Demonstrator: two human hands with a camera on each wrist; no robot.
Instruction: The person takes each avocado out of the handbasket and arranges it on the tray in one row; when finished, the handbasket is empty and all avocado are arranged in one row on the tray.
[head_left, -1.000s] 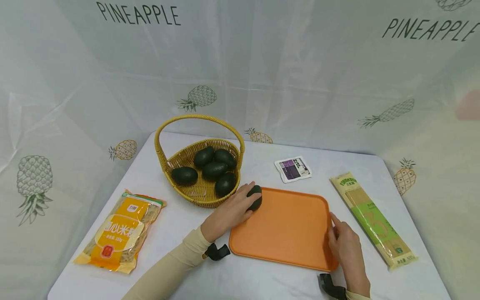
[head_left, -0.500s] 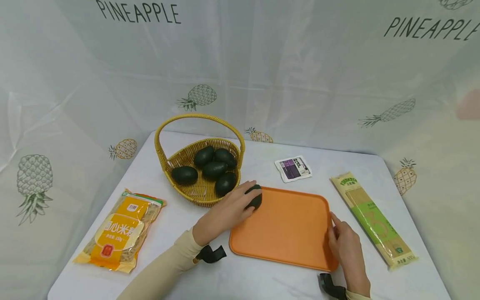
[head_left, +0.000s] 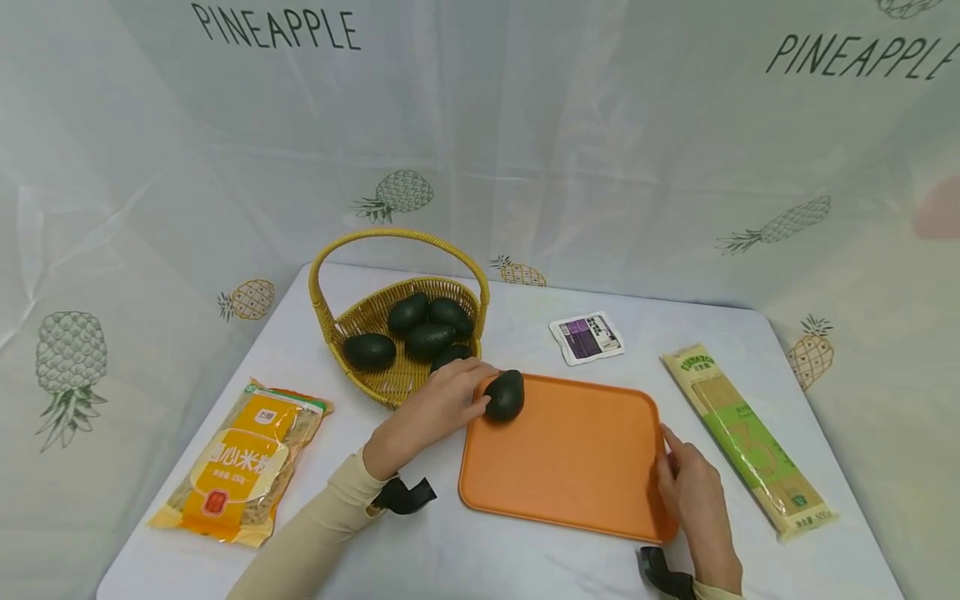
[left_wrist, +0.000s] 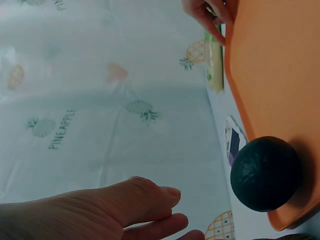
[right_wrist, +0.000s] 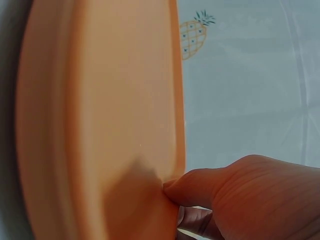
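A dark green avocado point(head_left: 505, 396) lies in the far left corner of the orange tray point(head_left: 562, 458). Just left of it is my left hand point(head_left: 431, 408), fingers loose; in the left wrist view a gap parts this hand point(left_wrist: 135, 205) from the avocado point(left_wrist: 266, 173). The yellow wicker basket point(head_left: 405, 383) holds several more avocados point(head_left: 429, 341), and my left hand hides part of its near right rim. At the tray's right edge, my right hand point(head_left: 693, 492) grips the rim; the right wrist view has the thumb point(right_wrist: 192, 186) over the edge and the fingers outside.
An orange-labelled bag of rice noodles point(head_left: 243, 462) lies left on the white table. To the right of the tray is a long pack of dried noodles point(head_left: 746, 442). A small white and purple packet point(head_left: 586, 338) lies behind the tray. The basket's tall handle point(head_left: 397, 233) arches upward.
My left hand has let go of the avocado and moved left, toward the basket's near side. The avocado stays in the tray's corner. My right hand keeps its place on the rim.
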